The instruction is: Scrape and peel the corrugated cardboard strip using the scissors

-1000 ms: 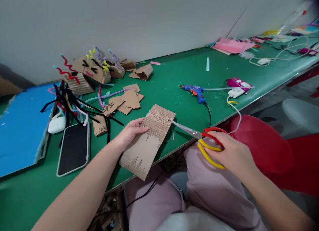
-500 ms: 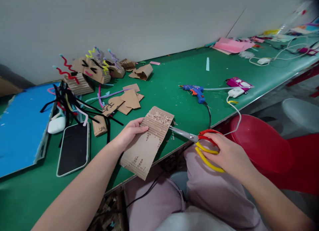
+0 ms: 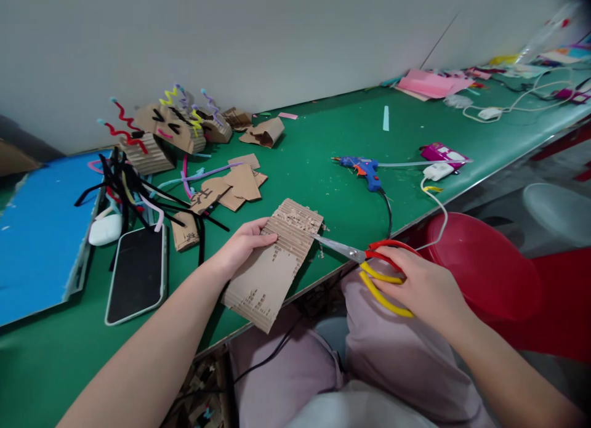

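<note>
A strip of corrugated cardboard [image 3: 272, 274], its ridges partly bared and torn, lies over the front edge of the green table. My left hand [image 3: 247, 243] grips its left side, thumb on top and the fingers hidden underneath. In my right hand [image 3: 415, 277] are scissors [image 3: 344, 249] with red and yellow handles, my fingers in the loops. Their blade tips touch the right edge of the cardboard, near the ridged part. Small paper crumbs lie on the ridges and on the table beside them.
A blue glue gun [image 3: 362, 168] with a glue stick lies to the right, its cable running off the table edge. Cardboard scraps [image 3: 242, 185], black pipe cleaners [image 3: 122, 175], a phone [image 3: 137, 277] and cardboard figures [image 3: 170, 129] are at left. A red stool [image 3: 484, 268] stands at right.
The scissors and my right hand have shifted slightly left, toward the cardboard. My left hand and the cardboard stay almost in place.
</note>
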`<state>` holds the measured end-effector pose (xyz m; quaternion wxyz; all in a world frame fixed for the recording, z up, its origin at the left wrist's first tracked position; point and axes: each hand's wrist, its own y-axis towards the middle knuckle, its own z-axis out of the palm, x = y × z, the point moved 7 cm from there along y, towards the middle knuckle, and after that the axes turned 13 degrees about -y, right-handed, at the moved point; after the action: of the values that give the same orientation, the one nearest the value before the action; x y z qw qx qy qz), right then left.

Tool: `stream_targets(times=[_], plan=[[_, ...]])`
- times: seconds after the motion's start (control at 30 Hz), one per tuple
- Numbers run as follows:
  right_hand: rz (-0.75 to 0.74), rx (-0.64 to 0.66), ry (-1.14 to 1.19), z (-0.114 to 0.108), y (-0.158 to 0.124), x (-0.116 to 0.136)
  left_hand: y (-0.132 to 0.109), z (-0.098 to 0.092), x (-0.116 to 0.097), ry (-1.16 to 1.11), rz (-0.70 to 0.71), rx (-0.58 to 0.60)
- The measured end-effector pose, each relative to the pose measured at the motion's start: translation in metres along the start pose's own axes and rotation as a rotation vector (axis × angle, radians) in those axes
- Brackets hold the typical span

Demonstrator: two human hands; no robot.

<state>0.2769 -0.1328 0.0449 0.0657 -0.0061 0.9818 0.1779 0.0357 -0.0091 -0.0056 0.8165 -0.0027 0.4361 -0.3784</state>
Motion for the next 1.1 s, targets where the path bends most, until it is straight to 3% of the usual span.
stream_targets(times=[0.13, 0.4, 0.8, 0.97, 1.1], plan=[[-0.004, -0.003, 0.008, 0.003, -0.002, -0.004, 0.001, -0.002, 0.0, 0.015, 0.011, -0.009], [0.045, 0.17, 0.047, 0.014, -0.002, -0.007, 0.003, -0.003, 0.0, 0.032, 0.025, -0.016], [-0.008, 0.226, 0.066, 0.021, 0.001, 0.008, 0.003, -0.005, 0.001, 0.257, -0.015, -0.108], [-0.024, 0.196, 0.062, 0.024, 0.0, 0.011, 0.006, -0.006, -0.003, 0.454, 0.077, -0.146], [-0.02, 0.183, 0.082, 0.02, -0.001, 0.009, 0.004, -0.004, -0.004, 0.419, 0.097, -0.145]])
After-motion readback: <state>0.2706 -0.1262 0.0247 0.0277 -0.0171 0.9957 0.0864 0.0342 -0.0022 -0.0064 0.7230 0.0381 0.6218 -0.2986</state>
